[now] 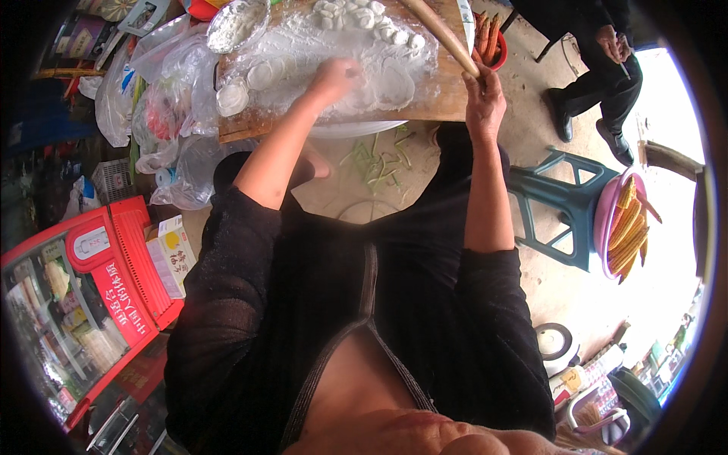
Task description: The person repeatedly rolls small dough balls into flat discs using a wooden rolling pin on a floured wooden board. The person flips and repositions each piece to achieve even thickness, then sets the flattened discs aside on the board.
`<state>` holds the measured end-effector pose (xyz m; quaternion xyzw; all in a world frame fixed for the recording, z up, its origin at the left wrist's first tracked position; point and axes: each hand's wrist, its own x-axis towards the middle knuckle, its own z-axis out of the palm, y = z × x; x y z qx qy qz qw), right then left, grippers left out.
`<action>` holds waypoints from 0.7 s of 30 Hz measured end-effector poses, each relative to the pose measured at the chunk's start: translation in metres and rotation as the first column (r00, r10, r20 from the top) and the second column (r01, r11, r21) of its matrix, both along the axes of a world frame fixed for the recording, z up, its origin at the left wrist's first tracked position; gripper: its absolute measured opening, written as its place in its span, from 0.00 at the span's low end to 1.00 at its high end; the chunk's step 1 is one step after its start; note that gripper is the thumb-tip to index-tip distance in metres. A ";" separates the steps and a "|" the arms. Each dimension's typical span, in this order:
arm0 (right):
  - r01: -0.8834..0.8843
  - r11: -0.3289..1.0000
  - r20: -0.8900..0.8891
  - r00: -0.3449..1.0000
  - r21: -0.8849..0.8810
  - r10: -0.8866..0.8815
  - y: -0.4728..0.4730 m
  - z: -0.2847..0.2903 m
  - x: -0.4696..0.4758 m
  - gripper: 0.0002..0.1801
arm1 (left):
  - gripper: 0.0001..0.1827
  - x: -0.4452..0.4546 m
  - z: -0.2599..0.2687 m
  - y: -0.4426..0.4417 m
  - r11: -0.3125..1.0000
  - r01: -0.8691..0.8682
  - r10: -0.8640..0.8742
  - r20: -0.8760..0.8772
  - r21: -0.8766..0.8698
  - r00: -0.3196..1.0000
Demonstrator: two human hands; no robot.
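My right hand [486,102] grips the lower end of a wooden rolling pin [443,37], which slants up past the board's right side. Over the floured wooden board [449,105], my left hand [334,82] is blurred with its fingers curled; whether it holds anything is unclear. Just right of it lies a thin flattened dough round [395,84] dusted with flour. Another dough round [261,75] and a small pile of wrappers [232,98] lie toward the left edge. Several small dough pieces [347,14] sit at the far side, beside a bowl of flour [239,25].
A white basin rim [358,129] shows under the board. Plastic bags [165,108] crowd the left, above a red display cabinet [131,273]. At right are a green plastic stool [560,205], a pink basin of corn [628,227], red-bowl corn [489,42] and a seated person's legs [597,96].
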<state>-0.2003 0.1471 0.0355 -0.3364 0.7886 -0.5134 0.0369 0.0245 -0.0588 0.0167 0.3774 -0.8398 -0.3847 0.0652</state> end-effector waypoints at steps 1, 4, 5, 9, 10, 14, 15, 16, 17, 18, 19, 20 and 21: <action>-0.001 1.000 -0.002 1.000 -0.005 0.001 0.001 0.000 -0.001 0.16 | 0.14 -0.001 0.004 0.004 1.000 0.022 -0.021 0.019 -0.019 1.000; -0.012 1.000 0.004 1.000 -0.018 0.012 0.001 0.002 0.001 0.16 | 0.10 -0.001 0.000 0.010 0.986 -0.010 0.000 -0.059 -0.165 0.998; -0.014 1.000 0.008 1.000 -0.016 0.014 0.000 0.003 0.003 0.16 | 0.10 0.000 -0.003 0.011 0.973 -0.041 0.016 -0.110 -0.226 0.994; 0.000 1.000 0.022 1.000 0.010 0.000 -0.001 0.010 0.006 0.15 | 0.12 -0.008 -0.010 0.026 0.827 -0.150 0.024 -0.234 -0.541 0.972; -0.008 1.000 0.021 1.000 -0.006 0.009 -0.002 0.009 0.006 0.16 | 0.14 -0.003 -0.016 0.029 0.881 -0.092 -0.006 -0.206 -0.465 0.978; -0.012 1.000 0.010 1.000 -0.018 0.012 0.000 0.008 0.003 0.16 | 0.14 -0.004 0.001 0.050 0.831 0.054 -0.225 -0.246 -0.553 0.943; -0.020 1.000 0.011 1.000 -0.015 0.020 0.000 0.010 0.004 0.16 | 0.12 -0.003 0.004 0.056 0.826 0.031 -0.247 -0.312 -0.563 0.917; -0.013 1.000 0.010 1.000 -0.013 0.013 -0.001 0.010 0.005 0.16 | 0.20 -0.003 0.002 0.066 0.796 0.138 -0.298 -0.183 -0.589 0.937; -0.006 1.000 0.010 1.000 -0.011 0.006 -0.002 0.010 0.006 0.16 | 0.22 -0.004 0.000 0.080 0.765 0.261 -0.380 -0.086 -0.588 0.921; -0.002 1.000 0.009 1.000 -0.013 0.002 -0.004 0.010 0.007 0.15 | 0.26 -0.008 0.001 0.092 0.723 0.379 -0.456 0.014 -0.578 0.890; -0.008 1.000 0.012 1.000 -0.015 0.009 -0.005 0.010 0.007 0.15 | 0.29 -0.009 0.003 0.097 0.672 0.491 -0.525 0.111 -0.555 0.844; -0.015 1.000 0.015 1.000 -0.017 0.015 -0.007 0.008 0.008 0.16 | 0.31 -0.009 0.007 0.093 0.682 0.530 -0.516 0.183 -0.504 0.837; -0.014 1.000 0.015 1.000 -0.009 0.015 -0.004 0.008 0.008 0.16 | 0.33 -0.009 0.014 0.091 0.693 0.567 -0.514 0.246 -0.444 0.821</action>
